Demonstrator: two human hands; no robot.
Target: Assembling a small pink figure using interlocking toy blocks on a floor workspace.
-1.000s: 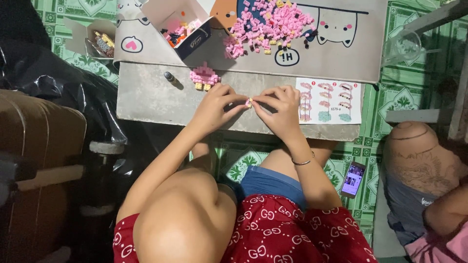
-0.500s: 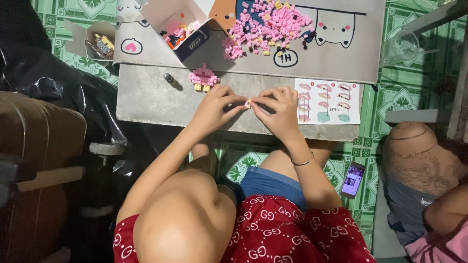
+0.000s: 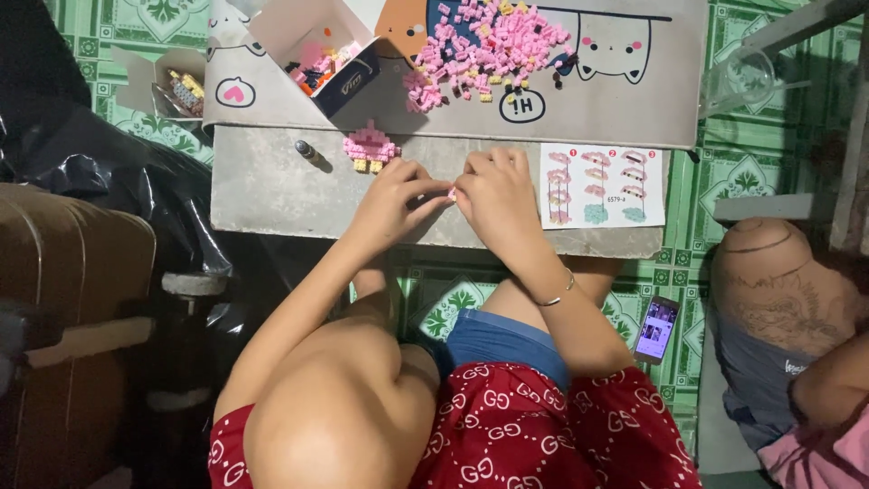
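Pinching one tiny pink brick [image 3: 452, 192] between left hand [image 3: 391, 197] and right hand [image 3: 495, 195], near the table's [image 3: 272, 186] front edge; best pressed squarely, fingertips steady.

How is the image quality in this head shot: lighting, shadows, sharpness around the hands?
Head view: even, soft light on the grey tabletop, no glare. The left hand and right hand are fairly sharp, but the tiny pink piece pinched between them is too small to resolve. The left edge with the black plastic sheet is dark and lacks detail.
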